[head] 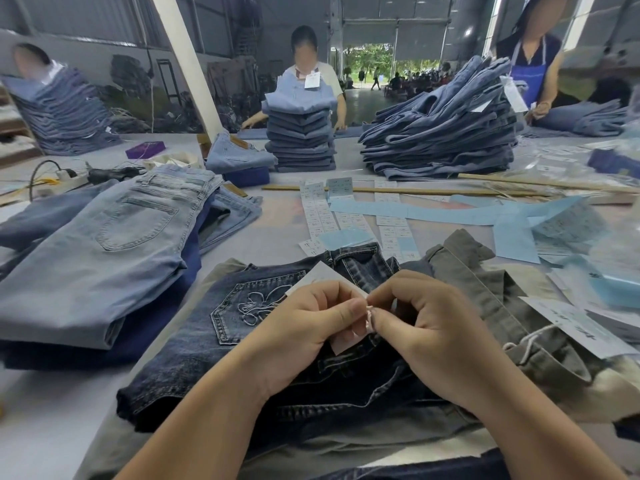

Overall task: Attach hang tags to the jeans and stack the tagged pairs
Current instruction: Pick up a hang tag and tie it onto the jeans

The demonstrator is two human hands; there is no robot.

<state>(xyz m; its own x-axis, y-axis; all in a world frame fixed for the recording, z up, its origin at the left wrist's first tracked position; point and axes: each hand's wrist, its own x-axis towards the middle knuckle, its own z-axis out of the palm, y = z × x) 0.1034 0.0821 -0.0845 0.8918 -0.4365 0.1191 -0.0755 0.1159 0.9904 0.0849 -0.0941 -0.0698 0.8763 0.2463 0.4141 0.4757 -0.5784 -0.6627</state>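
Observation:
A folded pair of dark blue jeans (pixel 194 344) with an embroidered back pocket lies in front of me on the table. My left hand (pixel 304 327) pinches a white hang tag (pixel 320 275) above the waistband. My right hand (pixel 429 327) pinches the tag's thin string (pixel 370 311) right beside the left thumb. Both hands meet over the jeans. A grey-green pair (pixel 491 296) with a tag (pixel 575 327) tied on lies to the right.
A stack of light blue jeans (pixel 114 244) sits on the left. Strips of white and blue labels (pixel 346 216) lie across the middle. Tall jeans piles (pixel 301 133) (pixel 446 129) stand at the far side, where other people work. A power strip (pixel 65 178) lies far left.

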